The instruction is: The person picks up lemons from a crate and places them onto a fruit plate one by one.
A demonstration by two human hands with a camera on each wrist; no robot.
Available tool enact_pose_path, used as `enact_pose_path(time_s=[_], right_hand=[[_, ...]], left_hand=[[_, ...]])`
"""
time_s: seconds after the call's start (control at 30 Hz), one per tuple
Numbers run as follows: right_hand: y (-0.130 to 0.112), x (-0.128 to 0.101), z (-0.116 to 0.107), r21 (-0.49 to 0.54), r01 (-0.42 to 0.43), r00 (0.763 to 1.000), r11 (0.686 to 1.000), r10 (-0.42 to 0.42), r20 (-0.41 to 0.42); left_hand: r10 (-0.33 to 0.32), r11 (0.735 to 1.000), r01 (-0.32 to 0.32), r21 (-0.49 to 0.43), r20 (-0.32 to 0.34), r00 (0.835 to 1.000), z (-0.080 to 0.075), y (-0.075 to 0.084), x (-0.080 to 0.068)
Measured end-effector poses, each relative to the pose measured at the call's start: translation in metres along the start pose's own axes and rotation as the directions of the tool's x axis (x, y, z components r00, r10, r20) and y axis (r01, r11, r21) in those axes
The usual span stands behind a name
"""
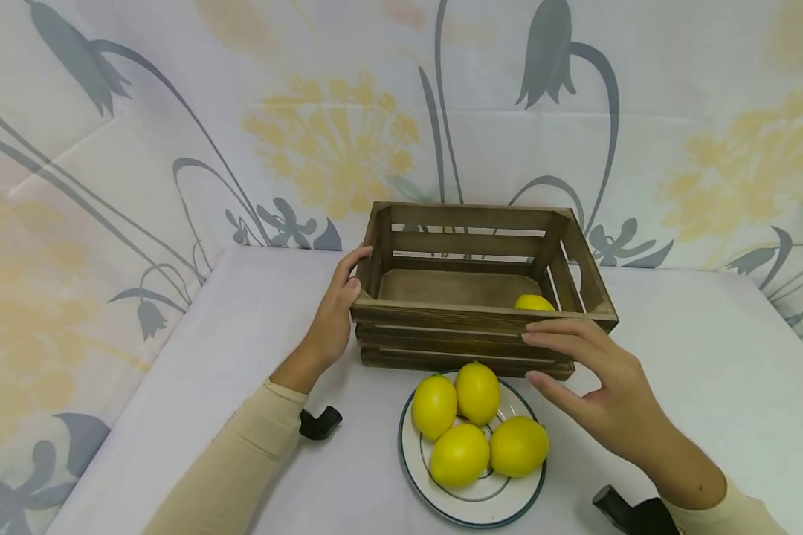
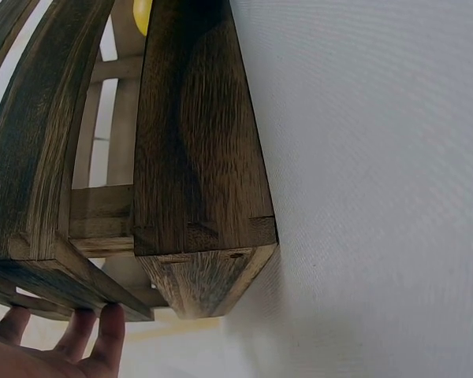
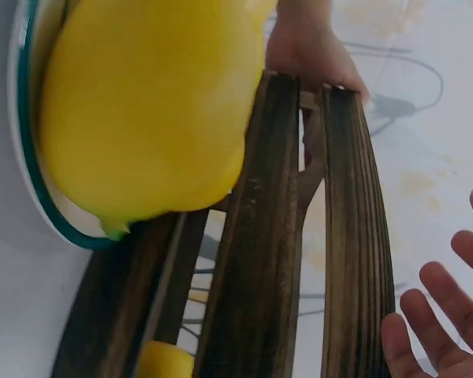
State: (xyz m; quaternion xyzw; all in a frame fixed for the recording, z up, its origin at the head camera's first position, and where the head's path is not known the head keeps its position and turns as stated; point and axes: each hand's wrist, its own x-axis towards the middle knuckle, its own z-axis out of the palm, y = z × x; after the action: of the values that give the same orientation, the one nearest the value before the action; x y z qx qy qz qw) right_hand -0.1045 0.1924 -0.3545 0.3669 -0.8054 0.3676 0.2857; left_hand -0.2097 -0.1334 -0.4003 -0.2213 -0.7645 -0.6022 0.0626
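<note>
A brown slatted wooden crate point(image 1: 465, 316) stands on the white cloth, with one lemon point(image 1: 534, 302) inside at its front right. My left hand point(image 1: 331, 319) rests against the crate's left end, fingertips on its outer slats in the left wrist view. Right in front of the crate, a white plate point(image 1: 421, 494) with a dark rim holds several lemons point(image 1: 460, 455). My right hand point(image 1: 609, 386) hovers by the crate's front right corner, thumb spread from the fingers and nothing between them. One lemon point(image 3: 146, 110) fills much of the right wrist view.
A white cloth point(image 1: 696, 357) covers the table. Behind the crate rises a floral-printed cloth point(image 1: 468, 134), which also runs down the left side. Black wrist-worn pieces point(image 1: 320, 423) show beside both forearms.
</note>
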Motion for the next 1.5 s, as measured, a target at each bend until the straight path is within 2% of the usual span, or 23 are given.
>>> enact_pose_path(time_s=[0.43, 0.57, 0.83, 1.1, 1.5], right_hand=[[0.011, 0.036, -0.012, -0.010, 0.052, 0.998, 0.999, -0.051, 0.037], [0.016, 0.043, -0.013, -0.023, 0.048, 0.996, 0.999, -0.047, 0.072], [0.025, 0.057, -0.015, -0.078, -0.045, 0.989, 0.996, 0.055, 0.135], [0.032, 0.069, -0.017, -0.112, -0.158, 0.967, 0.981, 0.176, 0.183], [0.045, 0.082, -0.015, -0.172, -0.184, 0.940, 0.968, 0.224, 0.259]], left_hand=[[0.006, 1.000, -0.006, -0.017, -0.008, 1.000, 0.002, -0.002, 0.000], [0.001, 1.000, -0.001, -0.012, -0.012, 1.000, 0.001, -0.001, -0.001], [-0.010, 1.000, 0.010, -0.019, -0.006, 1.000, 0.002, 0.001, 0.000], [-0.007, 1.000, 0.007, -0.022, -0.013, 1.000, 0.003, 0.002, 0.000], [-0.012, 1.000, 0.012, -0.022, -0.016, 1.000, 0.002, 0.000, -0.002]])
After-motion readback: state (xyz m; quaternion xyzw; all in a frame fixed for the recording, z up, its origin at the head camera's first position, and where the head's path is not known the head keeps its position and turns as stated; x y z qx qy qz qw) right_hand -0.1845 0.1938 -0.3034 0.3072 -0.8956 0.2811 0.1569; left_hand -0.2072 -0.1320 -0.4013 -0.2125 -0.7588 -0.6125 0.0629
